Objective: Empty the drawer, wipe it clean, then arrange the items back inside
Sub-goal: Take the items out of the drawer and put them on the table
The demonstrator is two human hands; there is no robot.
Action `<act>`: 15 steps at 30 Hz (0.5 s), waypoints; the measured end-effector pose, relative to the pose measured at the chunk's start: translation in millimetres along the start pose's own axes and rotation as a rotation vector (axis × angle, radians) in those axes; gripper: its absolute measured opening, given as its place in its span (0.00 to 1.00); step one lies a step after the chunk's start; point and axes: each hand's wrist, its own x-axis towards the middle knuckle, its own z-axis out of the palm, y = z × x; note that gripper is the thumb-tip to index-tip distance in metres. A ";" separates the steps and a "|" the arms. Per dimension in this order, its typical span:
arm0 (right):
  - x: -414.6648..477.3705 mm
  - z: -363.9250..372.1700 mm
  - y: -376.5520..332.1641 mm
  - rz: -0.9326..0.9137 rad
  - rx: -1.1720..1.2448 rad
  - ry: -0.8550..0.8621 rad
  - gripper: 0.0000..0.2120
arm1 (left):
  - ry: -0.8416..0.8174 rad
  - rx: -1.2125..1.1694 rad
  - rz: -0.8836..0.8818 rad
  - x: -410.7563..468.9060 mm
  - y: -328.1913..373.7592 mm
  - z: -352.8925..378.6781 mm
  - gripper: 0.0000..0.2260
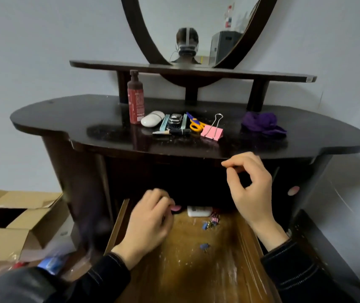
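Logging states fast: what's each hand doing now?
Left hand: appears to pinch a small pink round object in the wooden drawer.
Right hand: raised, fingertips pinched; holding anything cannot be told.

An oval mirror (196, 16) in a dark frame fills the top centre, set against a pale wall (32, 51). It reflects a grey box (222, 47) at its right. Just below it, a narrow dark shelf (262, 73) stands on posts over the wide, dusty dresser top (65, 114). A round pink sticker (293, 190) sits on the dresser's right side panel. At lower left, an open cardboard box (10, 239) lies on the floor, with crumpled plastic wrapping (52, 262) beside it.
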 end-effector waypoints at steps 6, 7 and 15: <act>-77.8 20.7 54.7 0.129 -0.148 -0.361 0.08 | -0.614 -0.104 -0.599 -49.5 -27.0 54.1 0.17; -90.4 26.2 66.8 0.154 -0.204 -0.423 0.07 | -0.669 -0.114 -0.639 -51.4 -30.5 58.2 0.19; -132.1 79.3 148.6 0.449 -0.574 -0.903 0.13 | -0.747 -0.139 -0.704 -52.5 -44.7 77.5 0.12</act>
